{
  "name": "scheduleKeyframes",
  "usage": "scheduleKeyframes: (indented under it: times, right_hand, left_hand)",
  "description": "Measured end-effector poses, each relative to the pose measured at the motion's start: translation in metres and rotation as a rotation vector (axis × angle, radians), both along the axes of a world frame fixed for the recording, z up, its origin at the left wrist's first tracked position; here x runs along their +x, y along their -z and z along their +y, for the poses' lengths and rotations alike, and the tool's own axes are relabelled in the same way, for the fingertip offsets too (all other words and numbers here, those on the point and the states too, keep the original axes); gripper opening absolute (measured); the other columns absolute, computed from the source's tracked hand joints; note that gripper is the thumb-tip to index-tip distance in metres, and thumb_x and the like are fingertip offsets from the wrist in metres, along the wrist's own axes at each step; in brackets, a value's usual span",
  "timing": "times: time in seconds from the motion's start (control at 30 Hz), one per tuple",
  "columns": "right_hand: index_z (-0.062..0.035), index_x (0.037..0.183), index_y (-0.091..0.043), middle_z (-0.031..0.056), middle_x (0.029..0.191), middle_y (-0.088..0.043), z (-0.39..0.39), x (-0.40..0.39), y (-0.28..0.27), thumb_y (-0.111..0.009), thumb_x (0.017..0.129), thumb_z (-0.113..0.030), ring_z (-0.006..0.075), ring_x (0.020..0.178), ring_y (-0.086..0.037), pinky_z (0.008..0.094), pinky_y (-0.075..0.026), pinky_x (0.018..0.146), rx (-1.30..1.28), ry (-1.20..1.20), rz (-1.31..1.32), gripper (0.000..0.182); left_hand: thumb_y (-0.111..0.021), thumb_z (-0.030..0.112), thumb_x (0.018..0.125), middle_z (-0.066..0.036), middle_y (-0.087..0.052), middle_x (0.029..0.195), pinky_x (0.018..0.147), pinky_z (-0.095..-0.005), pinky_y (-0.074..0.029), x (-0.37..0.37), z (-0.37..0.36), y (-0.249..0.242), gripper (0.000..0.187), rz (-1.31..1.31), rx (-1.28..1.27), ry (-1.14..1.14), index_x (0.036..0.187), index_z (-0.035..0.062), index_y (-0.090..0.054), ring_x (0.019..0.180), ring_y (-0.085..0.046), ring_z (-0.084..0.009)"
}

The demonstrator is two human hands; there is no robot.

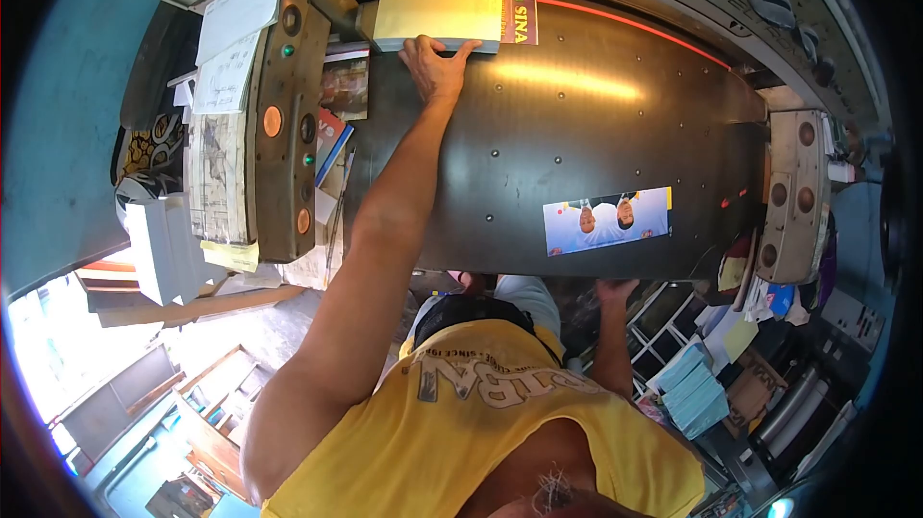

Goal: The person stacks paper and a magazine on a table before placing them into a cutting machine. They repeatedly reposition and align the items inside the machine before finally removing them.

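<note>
My left hand reaches to the back left of the dark metal table of a paper cutter. Its curled fingers and spread thumb press on the near edge of a thick paper stack, whose top looks yellowish in the light. The stack lies close to the machine's rear opening, and a printed sheet with large letters shows at its right side. My right hand is low at the table's front edge. Its fingers are mostly hidden there, so what they touch cannot be made out.
A printed card with portraits lies on the table's right front. A red light line runs along the back. Left stands a metal side block with buttons and papers; another block is at right. Blue-green paper bundles sit lower right.
</note>
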State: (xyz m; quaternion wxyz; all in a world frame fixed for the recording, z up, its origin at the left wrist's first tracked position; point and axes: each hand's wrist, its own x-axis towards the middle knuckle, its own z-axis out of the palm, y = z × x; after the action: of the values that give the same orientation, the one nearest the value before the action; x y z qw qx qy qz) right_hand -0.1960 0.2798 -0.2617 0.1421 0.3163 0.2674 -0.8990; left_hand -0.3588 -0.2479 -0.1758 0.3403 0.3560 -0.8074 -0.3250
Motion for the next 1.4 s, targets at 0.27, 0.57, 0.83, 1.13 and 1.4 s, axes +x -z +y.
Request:
scheduleKeyframes:
  times: [0.27, 0.57, 0.83, 1.13, 1.4]
  right_hand:
    - [-0.0075, 0.130, -0.063, 0.0109, 0.125, -0.069, -0.008, 0.000, -0.007, -0.051, 0.100, -0.047, 0.0297, 0.113, -0.066, 0.0503, -0.054, 0.099, 0.052, -0.035, -0.018, 0.051]
    - [-0.0055, 0.124, -0.063, 0.0105, 0.118, -0.069, 0.050, 0.017, 0.011, -0.062, 0.095, -0.042, 0.0273, 0.104, -0.067, 0.0436, -0.057, 0.085, 0.591, -0.162, -0.328, 0.047]
    - [0.0027, 0.134, -0.052, 0.0206, 0.139, -0.053, 0.131, 0.011, -0.086, -0.076, 0.084, -0.023, 0.0342, 0.123, -0.054, 0.0472, -0.044, 0.101, 2.115, -0.455, 0.433, 0.061]
    - [-0.0204, 0.161, -0.027, 0.0230, 0.155, -0.040, 0.180, -0.058, -0.147, -0.077, 0.071, -0.002, 0.0421, 0.142, -0.040, 0.0526, -0.037, 0.114, 2.492, -1.091, 0.952, 0.105]
    - [-0.0183, 0.163, -0.015, 0.0181, 0.156, -0.033, 0.187, -0.076, -0.131, -0.085, 0.074, -0.025, 0.0395, 0.141, -0.037, 0.0530, -0.035, 0.114, 2.588, -1.288, 0.773, 0.113]
  left_hand:
    - [-0.097, 0.043, 0.059, -0.011, -0.050, 0.099, 0.088, -0.0496, -0.046, 0.001, 0.001, -0.002, 0.065, -0.004, 0.006, -0.009, 0.082, 0.0045, -0.050, 0.105, -0.047, -0.0351]
    - [-0.097, 0.045, 0.060, -0.012, -0.049, 0.098, 0.089, -0.0486, -0.046, -0.001, 0.001, 0.002, 0.065, -0.002, -0.047, -0.008, 0.082, 0.0051, -0.049, 0.102, -0.046, -0.0351]
    - [-0.093, 0.050, 0.065, -0.013, -0.051, 0.108, 0.098, -0.0447, -0.044, 0.021, -0.019, 0.011, 0.070, -0.029, -0.038, 0.272, 0.099, 0.0025, -0.054, 0.115, -0.045, -0.0355]
    - [-0.086, 0.055, 0.065, -0.021, -0.036, 0.156, 0.121, -0.0566, -0.023, 0.346, 0.041, -0.050, 0.099, -0.698, -0.318, 0.964, 0.148, 0.0149, -0.050, 0.147, -0.027, -0.0443]
    - [-0.082, 0.041, 0.079, -0.021, -0.010, 0.167, 0.121, -0.0656, -0.008, 0.360, 0.043, -0.033, 0.103, -0.837, -0.628, 0.947, 0.162, 0.0186, -0.025, 0.154, -0.005, -0.0458]
